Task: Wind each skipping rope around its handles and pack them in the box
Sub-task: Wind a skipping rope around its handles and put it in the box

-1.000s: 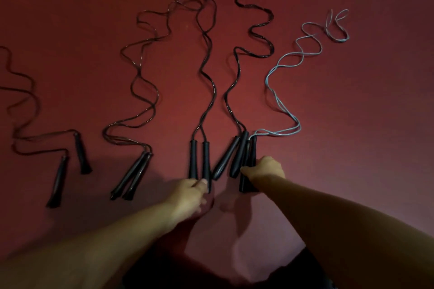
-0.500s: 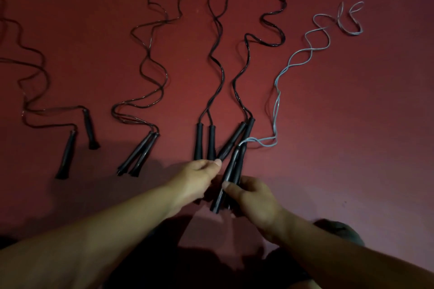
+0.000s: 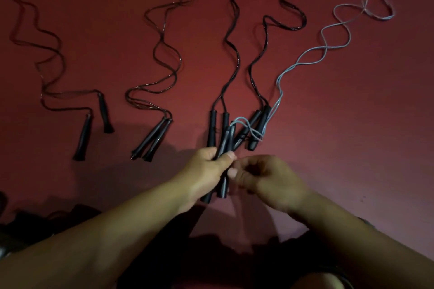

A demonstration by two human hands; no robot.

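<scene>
My left hand (image 3: pixel 206 171) grips the two black handles (image 3: pixel 225 143) of the grey skipping rope (image 3: pixel 324 49), holding them upright just above the red floor. The grey cord loops off the handle tops, crosses a neighbouring pair of handles and snakes away to the upper right. Just right of the handles is my right hand (image 3: pixel 267 178), blurred, fingers loosely curled with nothing visible in them. No box is in view.
Several black ropes lie stretched out on the red floor (image 3: pixel 352 136). Their handle pairs sit at far left (image 3: pixel 82 136), left of centre (image 3: pixel 152 138), behind my left hand (image 3: pixel 212 124) and under the grey loop (image 3: pixel 256 129). Dark objects (image 3: pixel 47 218) lie at lower left.
The grey rope's handles went from my right hand into my left hand and were lifted toward me. The grey cord dragged left across the neighbouring handles. My right hand has come off the handles.
</scene>
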